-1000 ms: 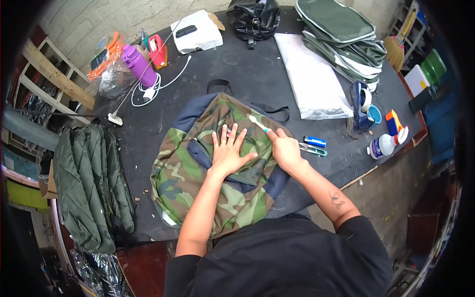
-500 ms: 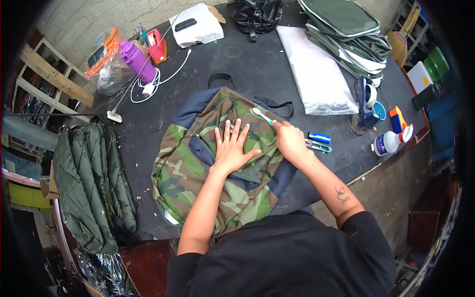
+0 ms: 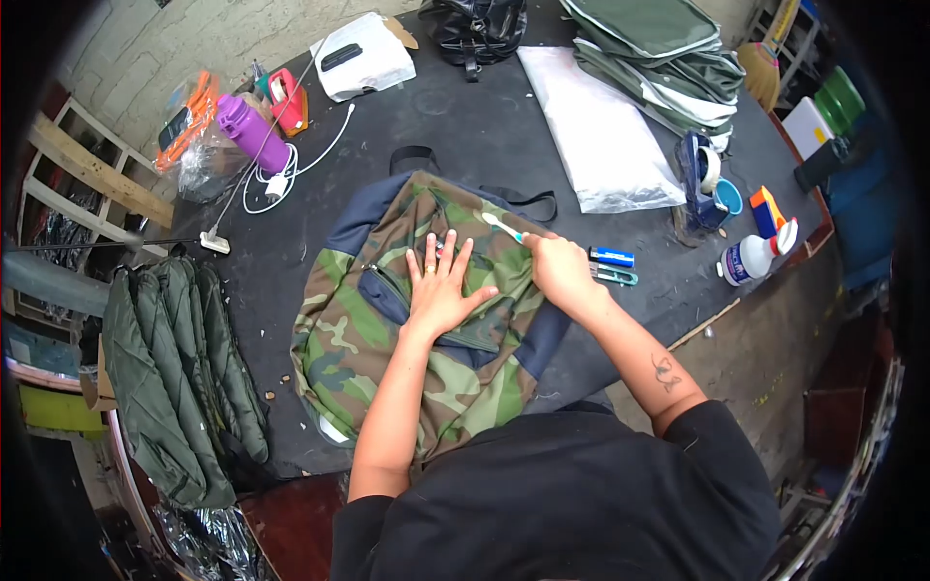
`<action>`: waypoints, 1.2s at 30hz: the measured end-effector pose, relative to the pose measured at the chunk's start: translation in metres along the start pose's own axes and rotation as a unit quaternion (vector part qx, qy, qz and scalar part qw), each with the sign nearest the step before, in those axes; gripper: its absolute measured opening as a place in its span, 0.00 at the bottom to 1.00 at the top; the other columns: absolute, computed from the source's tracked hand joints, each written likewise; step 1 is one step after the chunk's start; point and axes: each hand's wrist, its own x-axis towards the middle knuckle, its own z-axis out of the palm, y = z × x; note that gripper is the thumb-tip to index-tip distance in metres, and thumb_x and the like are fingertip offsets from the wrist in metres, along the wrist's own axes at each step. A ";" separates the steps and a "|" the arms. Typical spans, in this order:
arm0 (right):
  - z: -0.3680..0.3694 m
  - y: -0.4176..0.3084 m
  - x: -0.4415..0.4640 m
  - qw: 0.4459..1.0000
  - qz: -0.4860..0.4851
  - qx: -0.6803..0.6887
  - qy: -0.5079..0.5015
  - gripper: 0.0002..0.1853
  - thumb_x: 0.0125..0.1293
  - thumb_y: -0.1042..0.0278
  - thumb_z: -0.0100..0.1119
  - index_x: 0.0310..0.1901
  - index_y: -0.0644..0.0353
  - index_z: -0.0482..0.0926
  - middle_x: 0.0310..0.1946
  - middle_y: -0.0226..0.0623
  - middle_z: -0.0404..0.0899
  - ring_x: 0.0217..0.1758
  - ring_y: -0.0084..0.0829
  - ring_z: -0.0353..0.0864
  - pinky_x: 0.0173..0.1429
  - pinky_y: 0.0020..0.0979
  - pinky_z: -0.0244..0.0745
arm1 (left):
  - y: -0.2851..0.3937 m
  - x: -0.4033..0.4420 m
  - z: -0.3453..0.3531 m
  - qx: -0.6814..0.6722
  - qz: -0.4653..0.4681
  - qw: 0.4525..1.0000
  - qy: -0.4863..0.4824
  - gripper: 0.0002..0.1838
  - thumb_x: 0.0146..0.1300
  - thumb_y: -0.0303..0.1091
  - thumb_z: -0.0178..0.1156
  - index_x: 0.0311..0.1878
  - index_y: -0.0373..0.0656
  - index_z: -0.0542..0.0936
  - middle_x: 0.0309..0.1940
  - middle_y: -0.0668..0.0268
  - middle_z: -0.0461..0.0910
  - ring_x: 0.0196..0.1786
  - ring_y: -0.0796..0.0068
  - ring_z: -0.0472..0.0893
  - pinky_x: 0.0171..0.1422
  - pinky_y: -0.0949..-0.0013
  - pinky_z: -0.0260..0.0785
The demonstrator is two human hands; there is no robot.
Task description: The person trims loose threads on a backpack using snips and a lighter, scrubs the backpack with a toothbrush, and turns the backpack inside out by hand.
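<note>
A camouflage backpack with dark blue panels lies flat on the black table in front of me. My left hand rests on it with the fingers spread, over the front pocket and partly covering a small patch. In my right hand is a toothbrush, its handle mostly hidden in the closed fingers. The white bristle head is on or just above the upper right of the bag's fabric; I cannot tell which. Just right of that hand lie a blue lighter-like item and teal thread snips.
Folded dark green fabric pieces hang at the left edge. A purple bottle and white cable stand at the back left. A white plastic package, green bags and a spray bottle occupy the right side.
The whole view has shifted slightly, moving the table contents left. My left hand stays spread on the backpack, and my right still grips the toothbrush near the same spot.
</note>
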 end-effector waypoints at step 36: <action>0.017 0.128 -0.055 0.932 0.021 -0.119 0.343 0.07 0.57 0.67 0.61 0.38 0.55 0.79 0.35 0.33 0.76 0.47 0.39 0.71 0.57 0.39 0.59 | -0.016 0.069 -0.071 -0.186 -0.158 0.910 0.335 0.11 0.55 0.26 0.59 0.41 0.34 0.81 0.42 0.59 0.78 0.40 0.63 0.79 0.48 0.64 0.70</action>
